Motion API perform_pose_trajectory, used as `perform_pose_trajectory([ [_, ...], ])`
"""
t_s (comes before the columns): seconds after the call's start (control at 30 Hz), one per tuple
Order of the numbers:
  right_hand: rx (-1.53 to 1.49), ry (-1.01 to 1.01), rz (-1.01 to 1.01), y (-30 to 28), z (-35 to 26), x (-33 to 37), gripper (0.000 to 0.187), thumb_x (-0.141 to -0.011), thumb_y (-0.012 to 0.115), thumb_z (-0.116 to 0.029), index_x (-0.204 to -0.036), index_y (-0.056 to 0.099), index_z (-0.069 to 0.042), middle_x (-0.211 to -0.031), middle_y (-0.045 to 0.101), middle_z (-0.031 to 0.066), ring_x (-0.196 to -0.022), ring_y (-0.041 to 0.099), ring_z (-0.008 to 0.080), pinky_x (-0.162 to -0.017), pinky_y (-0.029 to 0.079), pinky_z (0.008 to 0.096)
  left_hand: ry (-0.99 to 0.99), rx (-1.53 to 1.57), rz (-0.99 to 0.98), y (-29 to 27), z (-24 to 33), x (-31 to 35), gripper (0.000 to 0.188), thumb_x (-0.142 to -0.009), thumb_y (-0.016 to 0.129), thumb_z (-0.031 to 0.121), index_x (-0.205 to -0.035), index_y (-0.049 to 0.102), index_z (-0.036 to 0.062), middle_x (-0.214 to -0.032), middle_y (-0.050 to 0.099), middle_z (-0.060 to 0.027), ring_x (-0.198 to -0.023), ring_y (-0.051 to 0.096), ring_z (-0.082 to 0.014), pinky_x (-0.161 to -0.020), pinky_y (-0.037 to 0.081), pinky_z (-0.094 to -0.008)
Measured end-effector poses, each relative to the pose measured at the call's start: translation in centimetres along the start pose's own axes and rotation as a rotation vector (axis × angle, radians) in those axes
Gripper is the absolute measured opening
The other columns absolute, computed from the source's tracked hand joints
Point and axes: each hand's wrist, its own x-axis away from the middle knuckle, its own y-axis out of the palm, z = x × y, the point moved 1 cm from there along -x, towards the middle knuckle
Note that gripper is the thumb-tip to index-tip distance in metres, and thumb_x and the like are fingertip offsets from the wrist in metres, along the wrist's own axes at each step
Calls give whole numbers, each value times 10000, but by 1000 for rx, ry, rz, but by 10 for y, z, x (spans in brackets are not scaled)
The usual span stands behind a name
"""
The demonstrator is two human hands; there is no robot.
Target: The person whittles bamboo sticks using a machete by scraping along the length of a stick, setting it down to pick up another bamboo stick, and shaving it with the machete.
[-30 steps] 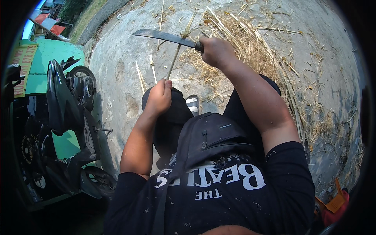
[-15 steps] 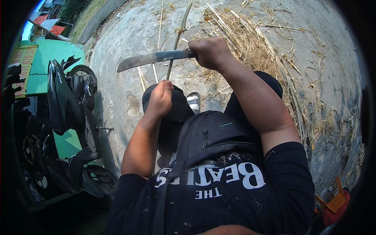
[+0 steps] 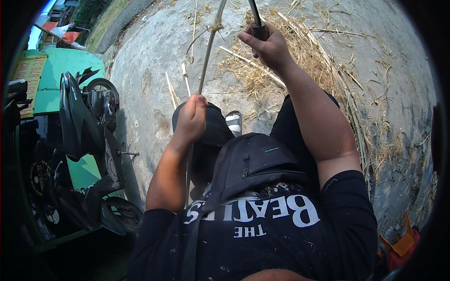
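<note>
My left hand (image 3: 191,118) is closed round a thin bamboo stick (image 3: 207,58) in front of my left knee. The stick slants up and away, with a knotty node and a curved thin side shoot near its far part; its far end runs out of view. In my right hand (image 3: 274,50) is a machete (image 3: 259,31), gripped by its dark handle. The machete's blade shows nearly edge-on, pointing away from me to the top edge, apart from the stick. Its tip lies out of view.
A heap of straw-like shavings and long strips (image 3: 300,42) covers the ground ahead and right. Loose pale strips (image 3: 171,89) lie beyond my left knee. A dark motorcycle (image 3: 84,126) stands left by a green panel (image 3: 51,75). An orange-and-red item (image 3: 403,243) sits lower right.
My right hand has swung the machete up and to the right, off the stick; its blade has turned from lying across the stick to pointing away. The left hand stays on the stick.
</note>
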Motion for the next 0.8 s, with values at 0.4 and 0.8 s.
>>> perform_pose_trajectory([
  [0.4,-198,132,26,5,-30,10,626,-805,823,-617,-934,659,-27,-778,657,48,-559,583,69,-480,484,237,391,-789,419,10,39,1,165,-1034,568,206,-1001,566,45,-730,633,-224,-681,657,-459,-579,501,-545],
  [0.8,-284,130,-10,15,-35,11,478,-817,881,-436,-890,647,-25,-733,632,35,-553,574,72,-484,463,231,527,-1040,439,-21,26,-13,176,-999,609,199,-1105,585,61,-842,660,-158,-700,678,-395,-594,536,-488],
])
